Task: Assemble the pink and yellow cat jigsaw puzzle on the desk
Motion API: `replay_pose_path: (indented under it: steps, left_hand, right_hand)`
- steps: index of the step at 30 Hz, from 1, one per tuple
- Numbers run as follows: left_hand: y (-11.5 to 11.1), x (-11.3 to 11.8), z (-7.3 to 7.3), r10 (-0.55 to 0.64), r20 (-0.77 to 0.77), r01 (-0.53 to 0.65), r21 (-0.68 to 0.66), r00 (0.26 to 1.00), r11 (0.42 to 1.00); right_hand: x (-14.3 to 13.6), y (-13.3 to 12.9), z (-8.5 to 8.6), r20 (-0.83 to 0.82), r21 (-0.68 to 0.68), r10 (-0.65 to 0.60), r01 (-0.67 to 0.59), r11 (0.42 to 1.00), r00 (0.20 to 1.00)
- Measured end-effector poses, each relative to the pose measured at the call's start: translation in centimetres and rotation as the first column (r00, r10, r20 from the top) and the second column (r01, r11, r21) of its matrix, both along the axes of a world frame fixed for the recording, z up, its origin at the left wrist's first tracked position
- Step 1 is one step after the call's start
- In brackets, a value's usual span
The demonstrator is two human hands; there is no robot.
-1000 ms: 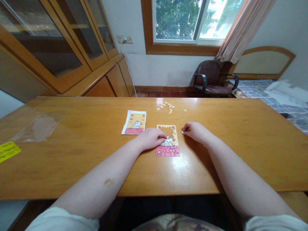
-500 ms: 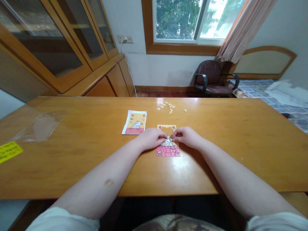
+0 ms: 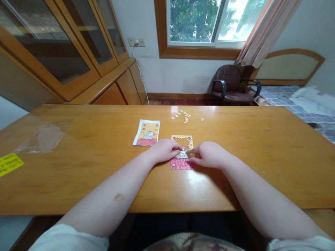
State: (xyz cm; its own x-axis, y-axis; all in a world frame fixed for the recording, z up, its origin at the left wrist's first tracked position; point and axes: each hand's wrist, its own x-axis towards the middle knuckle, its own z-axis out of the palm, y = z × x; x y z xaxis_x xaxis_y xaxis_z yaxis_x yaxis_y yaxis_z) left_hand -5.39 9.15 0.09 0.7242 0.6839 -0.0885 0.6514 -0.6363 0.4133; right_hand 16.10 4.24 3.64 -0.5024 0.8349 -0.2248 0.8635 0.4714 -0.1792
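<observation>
A partly assembled jigsaw puzzle (image 3: 183, 164) lies flat in front of me, with a yellow top, a white animal figure and a pink bottom. An unfilled gap shows in its upper middle. My left hand (image 3: 164, 150) lies over its left edge, thumb and fingers bent into a loose pinch at the white figure; anything between the tips is too small to make out. My right hand (image 3: 209, 154) is at the right side, index finger stretched onto the figure and thumb apart, lower down. No piece shows in it. Left of the puzzle lies a picture sheet (image 3: 147, 132) with the same design.
Several loose puzzle pieces (image 3: 183, 115) are scattered toward the far edge of the wooden table (image 3: 104, 132), one piece (image 3: 201, 119) apart on the right. A clear plastic bag (image 3: 48, 137) and a yellow label (image 3: 10, 164) lie at the left. An armchair (image 3: 227, 83) stands beyond.
My right hand has opened from a pinch at the figure, its index finger now pointing and its thumb lower on the puzzle. The left hand stays in place.
</observation>
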Motion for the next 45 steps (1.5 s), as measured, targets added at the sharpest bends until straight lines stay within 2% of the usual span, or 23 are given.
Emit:
replay_pose_path:
  steps: [7, 20, 25, 30, 39, 42, 45]
  left_hand:
    - [0.0, 0.0, -0.1, -0.001, 0.020, 0.001, -0.007, 1.000, 1.000]
    - [0.0, 0.0, 0.1, 0.002, 0.008, -0.002, -0.031, 1.000, 1.000]
    - [0.0, 0.0, 0.0, 0.003, 0.010, -0.003, -0.024, 1.000, 1.000]
    - [0.0, 0.0, -0.2, 0.002, 0.020, -0.002, -0.005, 1.000, 1.000]
    - [-0.1, 0.1, 0.2, -0.009, 0.012, 0.009, -0.013, 1.000, 1.000]
    - [-0.1, 0.1, 0.1, -0.005, 0.012, 0.005, -0.011, 1.000, 1.000]
    - [-0.1, 0.1, 0.0, 0.005, 0.005, -0.005, -0.003, 1.000, 1.000]
  right_hand:
    - [-0.1, -0.1, -0.2, 0.062, 0.009, -0.047, 0.047, 0.999, 0.997]
    - [0.2, 0.3, -0.6, 0.023, 0.026, 0.001, -0.002, 1.000, 1.000]
    - [0.2, 0.4, -0.4, 0.007, 0.023, -0.012, 0.012, 1.000, 1.000]
    - [0.4, 0.6, -0.2, 0.001, 0.033, -0.084, 0.084, 0.996, 0.996]
    - [0.4, 0.7, -1.0, -0.010, 0.020, -0.064, 0.064, 0.998, 0.998]
    - [0.8, 1.5, -1.9, -0.124, 0.099, -0.100, 0.112, 0.989, 0.987]
    - [1.7, 3.3, -3.7, -0.274, 0.264, -0.217, 0.290, 0.920, 0.937]
